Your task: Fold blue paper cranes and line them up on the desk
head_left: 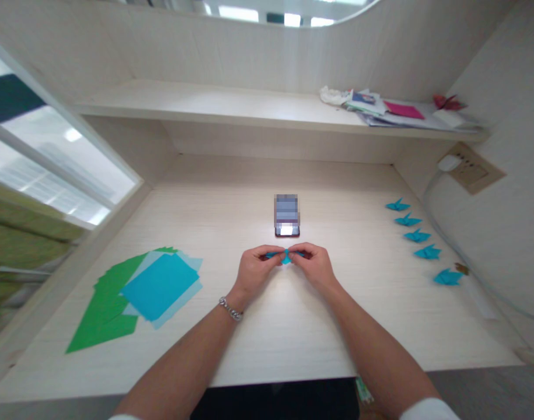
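Observation:
A small piece of folded blue paper (286, 256) is pinched between both hands over the middle of the desk. My left hand (259, 267) grips its left side between thumb and fingers. On the other side my right hand (313, 262) pinches it the same way, with the fingertips of both hands close together. Much of the paper is hidden behind the fingers, so its exact shape is hard to tell. Just beyond the hands lies a phone (287, 216) with a lit, blurred screen.
Several folded blue paper cranes (416, 235) stand in a row at the right. Blue paper sheets (162, 286) overlap green sheets (105, 309) on the left. A shelf (232, 105) with papers (372, 105) spans the back. A cable (446, 233) runs from a wall socket (472, 169).

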Demonstrator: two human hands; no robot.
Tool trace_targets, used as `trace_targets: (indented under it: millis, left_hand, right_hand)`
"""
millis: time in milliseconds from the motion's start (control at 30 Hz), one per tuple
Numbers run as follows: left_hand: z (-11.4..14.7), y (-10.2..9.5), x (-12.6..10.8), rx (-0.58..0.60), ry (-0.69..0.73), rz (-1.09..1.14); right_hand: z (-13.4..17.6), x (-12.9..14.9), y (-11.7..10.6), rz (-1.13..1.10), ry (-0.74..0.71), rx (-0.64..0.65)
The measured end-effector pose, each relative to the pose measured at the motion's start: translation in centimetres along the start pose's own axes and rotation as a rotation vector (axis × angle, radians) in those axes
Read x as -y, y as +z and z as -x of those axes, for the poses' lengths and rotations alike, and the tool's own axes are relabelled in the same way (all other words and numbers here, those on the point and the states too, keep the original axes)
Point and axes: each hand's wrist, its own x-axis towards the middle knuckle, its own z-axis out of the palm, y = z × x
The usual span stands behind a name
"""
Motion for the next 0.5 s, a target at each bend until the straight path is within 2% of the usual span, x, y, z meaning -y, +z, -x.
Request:
trace_targets:
  millis: [367,500]
  left_hand:
    - [0.06,-0.13,0.12,0.023,0.052,0.009]
    - [0.08,-0.15,0.18,0.041,0.060,-0.008]
  right_hand:
    - [0.18,-0.13,0.09,0.004,-0.059,-0.007]
    - [0.21,0.08,0.12,-0.002,-0.048,0.042]
